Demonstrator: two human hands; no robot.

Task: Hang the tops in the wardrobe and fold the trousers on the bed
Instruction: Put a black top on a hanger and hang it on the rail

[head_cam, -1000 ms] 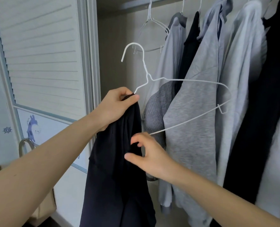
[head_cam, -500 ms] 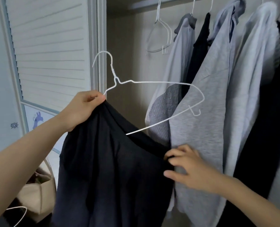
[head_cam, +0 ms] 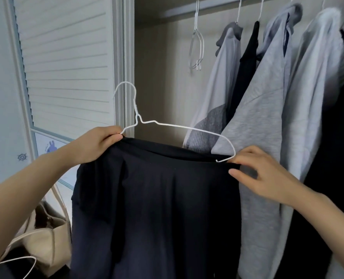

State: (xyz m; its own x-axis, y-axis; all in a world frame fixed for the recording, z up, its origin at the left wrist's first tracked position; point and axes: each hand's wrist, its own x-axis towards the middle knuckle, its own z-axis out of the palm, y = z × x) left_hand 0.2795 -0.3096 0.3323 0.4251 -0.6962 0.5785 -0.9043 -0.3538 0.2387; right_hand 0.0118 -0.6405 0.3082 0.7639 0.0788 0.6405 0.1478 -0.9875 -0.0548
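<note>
Head view: the left hand (head_cam: pixel 98 144) pinches the dark top (head_cam: pixel 157 208) and 1 end of the white hanger (head_cam: pixel 175 125) together. The right hand (head_cam: pixel 261 176) pinches the top's other shoulder, just under the hanger's far tip. The hanger's wire sits above the cloth between the 2 grips, so the top could slide off if the right pinch lets go too soon

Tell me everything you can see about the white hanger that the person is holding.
The white hanger is thin coated wire with a curved hook on top, a twisted neck and sloping shoulders. It is held upright outside the wardrobe, not yet on the rail. The dark top drapes from it. The left hand grips its left end with the fabric; the right hand pinches fabric at its right end.
</note>
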